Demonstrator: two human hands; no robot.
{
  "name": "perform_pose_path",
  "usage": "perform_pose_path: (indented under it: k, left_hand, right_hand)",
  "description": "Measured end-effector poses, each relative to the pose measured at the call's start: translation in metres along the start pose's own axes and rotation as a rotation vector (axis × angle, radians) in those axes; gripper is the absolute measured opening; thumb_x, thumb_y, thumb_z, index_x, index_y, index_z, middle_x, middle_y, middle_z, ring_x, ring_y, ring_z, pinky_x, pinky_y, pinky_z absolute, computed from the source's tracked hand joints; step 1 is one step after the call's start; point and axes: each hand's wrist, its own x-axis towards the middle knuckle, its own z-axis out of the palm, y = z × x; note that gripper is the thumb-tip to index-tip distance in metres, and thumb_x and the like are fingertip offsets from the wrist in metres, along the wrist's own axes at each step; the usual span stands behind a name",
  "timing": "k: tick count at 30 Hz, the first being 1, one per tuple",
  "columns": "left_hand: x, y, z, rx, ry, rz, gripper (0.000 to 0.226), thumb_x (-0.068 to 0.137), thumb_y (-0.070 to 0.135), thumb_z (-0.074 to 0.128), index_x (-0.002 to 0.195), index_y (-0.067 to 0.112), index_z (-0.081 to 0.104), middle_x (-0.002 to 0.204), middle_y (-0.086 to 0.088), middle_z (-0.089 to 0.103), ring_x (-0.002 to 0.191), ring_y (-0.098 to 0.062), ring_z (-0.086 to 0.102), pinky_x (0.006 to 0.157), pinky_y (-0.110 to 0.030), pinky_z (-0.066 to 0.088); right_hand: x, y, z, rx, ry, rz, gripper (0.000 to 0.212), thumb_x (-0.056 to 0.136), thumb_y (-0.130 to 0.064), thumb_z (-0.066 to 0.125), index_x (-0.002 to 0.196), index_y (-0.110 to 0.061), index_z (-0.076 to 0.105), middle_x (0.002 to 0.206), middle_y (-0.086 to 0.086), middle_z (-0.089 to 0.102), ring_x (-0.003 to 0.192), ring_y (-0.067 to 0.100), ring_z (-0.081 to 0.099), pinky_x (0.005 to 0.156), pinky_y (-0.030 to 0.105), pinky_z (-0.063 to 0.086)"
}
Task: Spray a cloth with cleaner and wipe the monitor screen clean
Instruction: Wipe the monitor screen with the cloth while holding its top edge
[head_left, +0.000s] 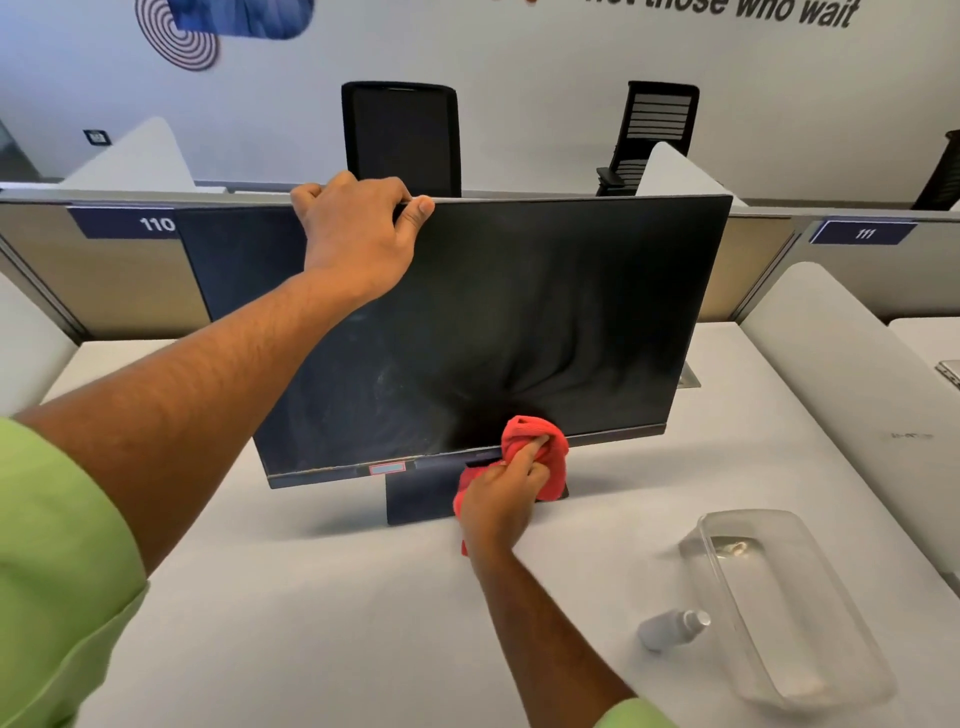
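— White desk, office partitions behind. Monitor position?
— Stood mid-desk; top edge is gripped by left hand, fingers curled over.
— Cloth?
— Red cloth is bunched in closed right hand, pressed at screen's bottom edge.
— Cleaner?
— Spray bottle is laid beside clear tub.

The head camera looks forward and down, close over the desk (single wide-angle view).

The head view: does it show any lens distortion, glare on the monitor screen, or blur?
Head view: wide-angle bending curves the desk edges and partition tops; the monitor screen carries soft pale reflections and smudges, no hard glare; the spray bottle and the wall lettering at the top look slightly blurred; the red cloth is fairly sharp.
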Motion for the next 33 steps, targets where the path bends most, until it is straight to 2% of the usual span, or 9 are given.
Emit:
perform_pose_path:
  k: [4, 9, 12, 19, 22, 25, 28, 30, 33]
  left_hand:
    - [0.0, -0.001, 0.0, -0.007, 0.001, 0.0, 0.045, 0.102, 0.057, 0.038, 0.106, 0.024, 0.068, 0.087, 0.004, 0.055, 0.104, -0.023, 0.052, 0.093, -0.047, 0.029]
    - [0.0, -0.003, 0.0, -0.011, -0.006, -0.002, 0.044, 0.102, 0.058, 0.038, 0.104, 0.024, 0.067, 0.087, 0.005, 0.055, 0.104, -0.023, 0.052, 0.092, -0.047, 0.029]
    - [-0.001, -0.005, 0.0, -0.013, -0.013, -0.01, 0.045, 0.102, 0.058, 0.037, 0.105, 0.024, 0.067, 0.088, 0.004, 0.055, 0.105, -0.023, 0.052, 0.092, -0.046, 0.029]
    - [0.001, -0.005, -0.001, -0.016, -0.033, -0.009, 0.044, 0.102, 0.058, 0.038, 0.104, 0.024, 0.066, 0.088, 0.003, 0.056, 0.104, -0.023, 0.051, 0.093, -0.047, 0.029]
    - [0.001, -0.004, -0.001, -0.023, -0.037, -0.004, 0.044, 0.102, 0.057, 0.037, 0.102, 0.024, 0.065, 0.086, 0.003, 0.055, 0.104, -0.023, 0.051, 0.094, -0.047, 0.029]
    - [0.001, -0.004, -0.002, -0.009, -0.039, -0.008, 0.043, 0.102, 0.057, 0.037, 0.099, 0.025, 0.065, 0.085, 0.004, 0.055, 0.104, -0.022, 0.051, 0.094, -0.047, 0.028]
    - [0.001, -0.003, -0.002, 0.001, -0.042, -0.009, 0.043, 0.102, 0.058, 0.036, 0.097, 0.026, 0.064, 0.084, 0.005, 0.057, 0.104, -0.022, 0.052, 0.093, -0.046, 0.028]
    - [0.001, -0.002, -0.002, 0.002, -0.043, -0.009, 0.043, 0.102, 0.058, 0.036, 0.096, 0.026, 0.064, 0.084, 0.005, 0.056, 0.104, -0.022, 0.052, 0.093, -0.046, 0.028]
    - [0.002, 0.001, -0.001, 0.012, -0.045, -0.005, 0.043, 0.102, 0.058, 0.036, 0.098, 0.026, 0.064, 0.085, 0.006, 0.055, 0.105, -0.022, 0.052, 0.093, -0.045, 0.027]
  right_hand:
    - [-0.028, -0.01, 0.012, -0.011, -0.095, -0.061, 0.066, 0.109, -0.017, 0.045, 0.168, -0.012, 0.016, 0.134, 0.013, 0.052, 0.116, 0.035, 0.061, 0.091, 0.038, 0.053]
    - [-0.07, -0.026, 0.028, -0.032, -0.234, -0.15, 0.066, 0.105, -0.034, 0.028, 0.168, -0.015, 0.017, 0.142, 0.01, 0.052, 0.122, 0.031, 0.062, 0.096, 0.036, 0.054]
    - [-0.089, -0.036, 0.032, -0.034, -0.355, -0.177, 0.062, 0.111, -0.025, 0.039, 0.168, -0.018, 0.017, 0.154, 0.004, 0.047, 0.132, 0.027, 0.058, 0.105, 0.032, 0.05]
    - [-0.101, -0.053, 0.031, -0.067, -0.575, -0.197, 0.062, 0.113, -0.025, 0.042, 0.169, -0.025, 0.016, 0.166, -0.007, 0.038, 0.147, 0.024, 0.047, 0.12, 0.033, 0.039]
    - [-0.092, -0.042, 0.025, -0.061, -0.521, -0.256, 0.062, 0.112, -0.023, 0.041, 0.169, -0.021, 0.017, 0.163, -0.001, 0.038, 0.145, 0.024, 0.046, 0.12, 0.032, 0.038]
    - [-0.059, -0.026, 0.011, -0.051, -0.337, -0.198, 0.065, 0.106, -0.019, 0.042, 0.166, -0.007, 0.021, 0.147, 0.013, 0.047, 0.132, 0.032, 0.054, 0.112, 0.033, 0.04]
    - [-0.007, -0.014, -0.011, -0.032, -0.138, -0.103, 0.072, 0.098, -0.027, 0.036, 0.161, 0.007, 0.025, 0.136, 0.027, 0.056, 0.126, 0.044, 0.055, 0.108, 0.043, 0.039]
    - [0.024, -0.009, -0.026, -0.019, -0.065, -0.043, 0.065, 0.105, -0.024, 0.039, 0.161, 0.006, 0.024, 0.139, 0.027, 0.055, 0.127, 0.046, 0.055, 0.11, 0.047, 0.042]
    - [0.042, -0.006, -0.037, 0.013, -0.039, 0.029, 0.059, 0.11, -0.019, 0.044, 0.163, -0.003, 0.025, 0.141, 0.019, 0.056, 0.129, 0.042, 0.058, 0.11, 0.05, 0.048]
